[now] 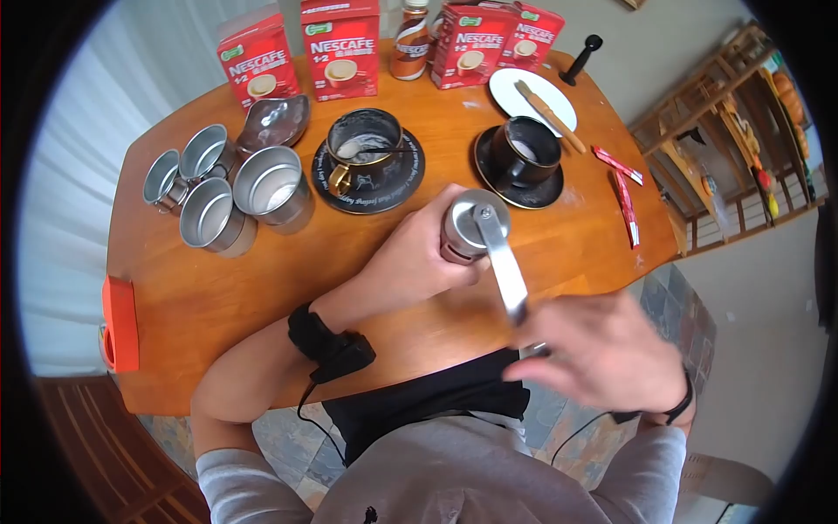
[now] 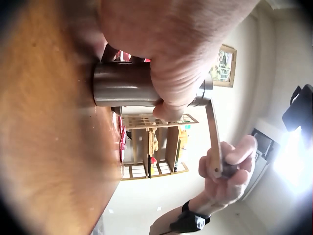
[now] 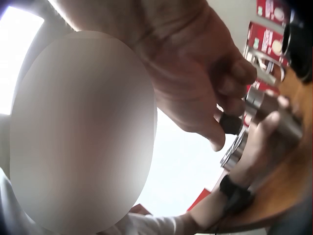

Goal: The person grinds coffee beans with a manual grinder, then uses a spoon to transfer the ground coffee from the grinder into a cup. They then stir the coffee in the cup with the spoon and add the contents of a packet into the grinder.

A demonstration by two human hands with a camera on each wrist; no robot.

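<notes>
A metal hand grinder (image 1: 476, 223) stands upright at the table's front edge, its crank arm (image 1: 504, 266) pointing toward the person. My left hand (image 1: 419, 253) grips the grinder's body; in the left wrist view the left hand (image 2: 166, 44) wraps the dark cylinder (image 2: 127, 84), whose base meets the table. My right hand (image 1: 602, 349), blurred in the head view, is at the crank's outer end. The left wrist view shows the right hand (image 2: 227, 171) with fingers curled round the dark knob (image 2: 229, 170). In the right wrist view the right hand (image 3: 195, 73) partly hides that knob (image 3: 231, 123).
Several metal cups (image 1: 207, 214) and a dark dish (image 1: 274, 124) stand at left. Two black cups (image 1: 365, 131) (image 1: 525, 150) sit on saucers beyond the grinder. Red boxes (image 1: 341, 52), a bottle (image 1: 410, 42) and a white plate (image 1: 506, 83) line the back; red sachets (image 1: 626, 210) lie right.
</notes>
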